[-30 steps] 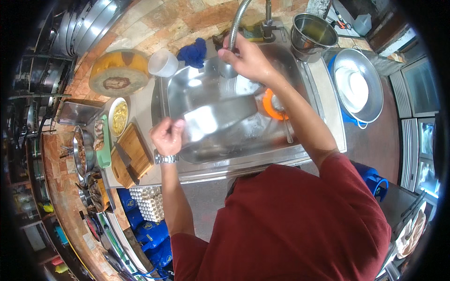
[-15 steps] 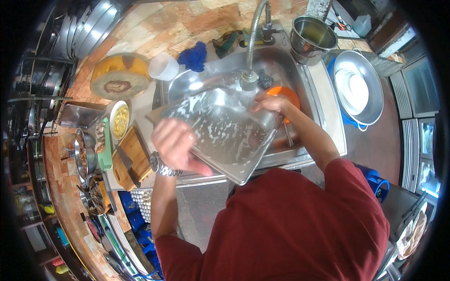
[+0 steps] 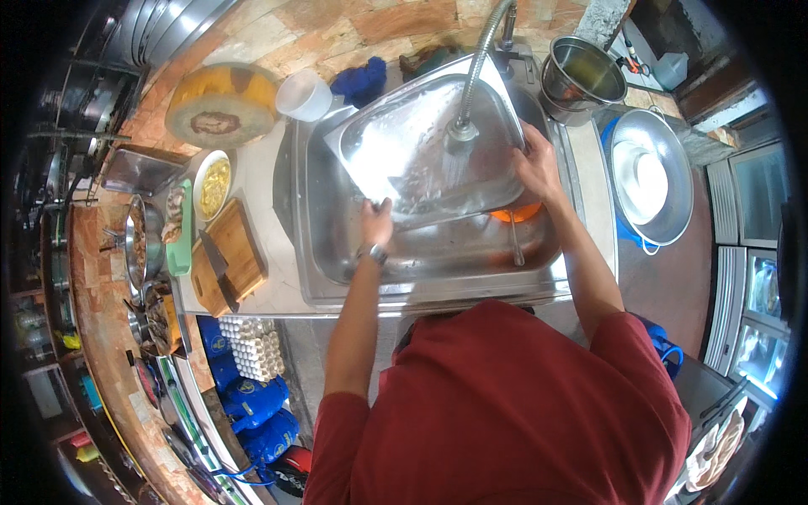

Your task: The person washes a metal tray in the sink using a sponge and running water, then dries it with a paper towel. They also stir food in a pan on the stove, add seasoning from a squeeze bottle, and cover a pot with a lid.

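A rectangular stainless steel pan [image 3: 421, 164], wet and shining, is tilted over the sink [image 3: 337, 261] beneath the flexible tap [image 3: 463, 129]. My left hand [image 3: 377, 225] grips its near left edge, thumb on top. At the pan's right side, my right hand [image 3: 537, 164] is closed around the rim, its fingers partly hidden. An orange bowl [image 3: 523, 212] shows under the pan's near right corner, mostly covered. Beside it in the basin lies a metal utensil [image 3: 518, 248], its far end hidden.
A wooden board [image 3: 240, 261] with a knife [image 3: 215, 257] lies left, near a dish of yellow food [image 3: 214, 187] and a green tray [image 3: 179, 248]. Behind stand a white tub [image 3: 304, 95] and blue cloth [image 3: 360, 82]. Metal buckets [image 3: 581, 76] and a large basin [image 3: 671, 172] are right.
The pan has moved away from me, deeper over the sink, and most suds are gone from it. My left hand has shifted right and away, from above the pan's left side onto its near edge.
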